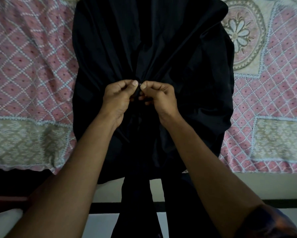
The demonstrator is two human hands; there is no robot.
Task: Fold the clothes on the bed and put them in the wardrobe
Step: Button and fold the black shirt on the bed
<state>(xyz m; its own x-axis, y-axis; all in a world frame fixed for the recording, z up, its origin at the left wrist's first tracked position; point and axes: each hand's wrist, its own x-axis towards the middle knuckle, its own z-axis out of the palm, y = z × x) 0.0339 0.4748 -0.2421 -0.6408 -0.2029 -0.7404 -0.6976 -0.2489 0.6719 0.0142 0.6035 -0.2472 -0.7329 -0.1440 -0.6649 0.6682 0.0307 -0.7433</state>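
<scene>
A black garment lies spread down the middle of the bed, over a pink bedspread with a white lattice pattern; its lower part hangs past the bed's near edge towards the floor. Both hands meet at the garment's centre, thumbs almost touching. The left hand and the right hand each pinch the dark cloth with curled fingers, and creases fan out from that gathered spot.

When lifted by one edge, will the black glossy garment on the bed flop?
Likely floppy: the black glossy garment gathers into folds where the left hand and right hand pinch it. Its sheen suggests it may slip.
</scene>
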